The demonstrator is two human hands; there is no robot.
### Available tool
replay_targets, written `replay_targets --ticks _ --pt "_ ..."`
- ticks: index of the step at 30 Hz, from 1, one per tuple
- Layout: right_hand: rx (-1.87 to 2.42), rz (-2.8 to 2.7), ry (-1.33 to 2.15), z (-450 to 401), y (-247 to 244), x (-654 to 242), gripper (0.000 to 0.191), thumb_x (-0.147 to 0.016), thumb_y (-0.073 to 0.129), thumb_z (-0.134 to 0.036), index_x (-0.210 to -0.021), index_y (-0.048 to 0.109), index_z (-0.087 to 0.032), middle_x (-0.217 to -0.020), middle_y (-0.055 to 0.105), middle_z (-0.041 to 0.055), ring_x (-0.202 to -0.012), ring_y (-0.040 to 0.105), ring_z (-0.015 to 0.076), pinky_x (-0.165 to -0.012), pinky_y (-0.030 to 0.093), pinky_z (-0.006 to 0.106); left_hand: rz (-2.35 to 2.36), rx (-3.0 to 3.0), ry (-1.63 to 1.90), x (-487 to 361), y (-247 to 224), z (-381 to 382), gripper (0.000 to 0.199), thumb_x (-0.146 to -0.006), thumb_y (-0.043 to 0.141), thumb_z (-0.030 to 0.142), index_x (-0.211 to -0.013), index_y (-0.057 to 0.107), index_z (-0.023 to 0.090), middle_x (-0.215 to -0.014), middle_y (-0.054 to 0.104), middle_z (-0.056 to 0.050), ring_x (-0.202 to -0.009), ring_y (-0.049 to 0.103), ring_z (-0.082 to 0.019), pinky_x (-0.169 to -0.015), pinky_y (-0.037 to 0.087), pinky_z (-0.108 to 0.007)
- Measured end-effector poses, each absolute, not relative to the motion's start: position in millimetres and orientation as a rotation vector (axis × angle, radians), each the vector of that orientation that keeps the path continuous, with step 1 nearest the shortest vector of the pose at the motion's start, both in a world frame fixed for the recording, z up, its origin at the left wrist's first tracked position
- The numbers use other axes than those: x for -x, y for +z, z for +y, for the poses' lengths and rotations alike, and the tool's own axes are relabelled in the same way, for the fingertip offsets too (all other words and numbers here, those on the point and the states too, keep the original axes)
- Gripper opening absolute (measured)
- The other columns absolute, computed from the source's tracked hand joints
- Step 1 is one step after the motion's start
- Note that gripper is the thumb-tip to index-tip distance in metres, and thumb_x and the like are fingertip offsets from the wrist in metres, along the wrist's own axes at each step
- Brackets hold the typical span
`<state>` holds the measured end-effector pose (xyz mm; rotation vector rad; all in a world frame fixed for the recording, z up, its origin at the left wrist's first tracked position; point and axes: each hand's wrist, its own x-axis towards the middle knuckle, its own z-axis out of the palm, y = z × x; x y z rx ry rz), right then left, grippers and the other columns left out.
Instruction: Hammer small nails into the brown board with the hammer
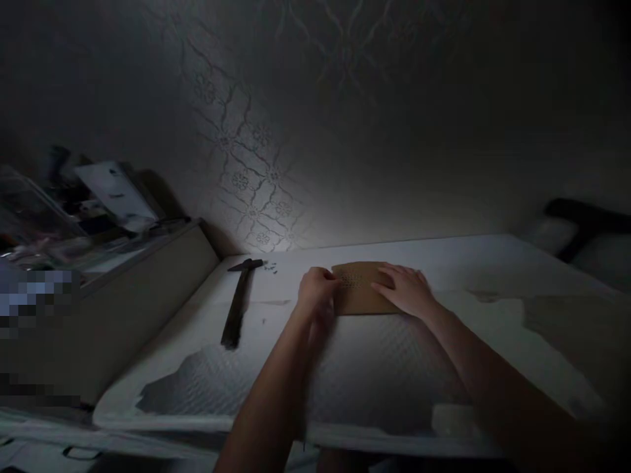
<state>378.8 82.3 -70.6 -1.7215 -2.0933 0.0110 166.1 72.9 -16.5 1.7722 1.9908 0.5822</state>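
Observation:
A brown flat board (371,299), like a piece of cardboard or thin wood, lies on the table with a patch of small dark dots on its left half. My left hand (318,289) is at the board's left edge, thumb and fingers pinched together beside the dots; whatever is between them is too small to make out. Fingers spread, my right hand (407,288) rests flat on the board's right part. To the left lies a hammer (239,305) with a dark head and worn handle. Several tiny dark pieces (271,267), perhaps nails, are scattered near its head.
The white table (290,328) has worn, peeling grey areas toward its front edge. At the left, a raised shelf (162,295) carries a white box (117,190) and clutter. A patterned wall (345,131) stands behind. A dark blurred object (586,223) is at the right.

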Motion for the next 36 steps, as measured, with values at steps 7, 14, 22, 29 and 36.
replay_targets --ticks 7,14,22,29,36 --pt "1.718 -2.09 0.026 81.2 -68.9 -378.9 0.05 -0.085 0.049 -0.053 -0.122 0.059 -0.022 -0.137 0.054 0.0073 -0.122 0.049 0.0281 -0.103 0.032 0.048 1.965 -1.742 0.724 -165.3 -18.2 77.0 0.021 -0.075 0.069 0.025 -0.093 0.074 0.017 -0.09 0.074 -0.008 -0.079 0.067 -0.017 -0.066 0.046 -0.021" --pt "1.707 -2.081 0.006 80.5 -69.8 -379.1 0.046 -0.085 0.049 -0.052 -0.121 0.06 -0.025 -0.136 0.055 0.0065 -0.121 0.05 0.0285 -0.101 0.034 0.048 1.756 -1.628 0.691 -167.9 -18.2 74.5 0.019 -0.08 0.064 0.025 -0.082 0.075 0.009 -0.071 0.07 -0.006 -0.064 0.062 -0.013 -0.057 0.042 -0.02" --pt "1.701 -2.079 0.03 81.8 -71.6 -379.7 0.048 -0.084 0.05 -0.053 -0.122 0.06 -0.024 -0.136 0.054 0.0067 -0.122 0.049 0.0287 -0.101 0.033 0.048 1.721 -1.476 0.636 -171.0 -11.7 67.7 0.016 -0.076 0.066 0.022 -0.068 0.072 0.009 -0.048 0.053 0.001 -0.046 0.048 -0.009 -0.051 0.038 -0.021" --pt "1.693 -2.076 0.004 81.3 -71.1 -379.2 0.046 -0.084 0.05 -0.051 -0.12 0.061 -0.025 -0.135 0.056 0.0067 -0.119 0.051 0.0286 -0.1 0.034 0.048 1.701 -1.47 0.683 -171.6 -17.1 69.8 0.014 -0.076 0.067 0.022 -0.076 0.074 0.009 -0.052 0.057 0.0 -0.049 0.051 -0.009 -0.051 0.039 -0.019" --pt "1.696 -2.075 0.007 82.4 -72.8 -379.9 0.047 -0.084 0.049 -0.054 -0.12 0.06 -0.026 -0.135 0.056 0.0068 -0.121 0.05 0.0287 -0.1 0.034 0.048 1.708 -1.553 0.659 -168.3 -23.8 75.9 0.016 -0.076 0.066 0.023 -0.078 0.075 0.01 -0.053 0.058 -0.001 -0.049 0.051 -0.01 -0.051 0.039 -0.02"
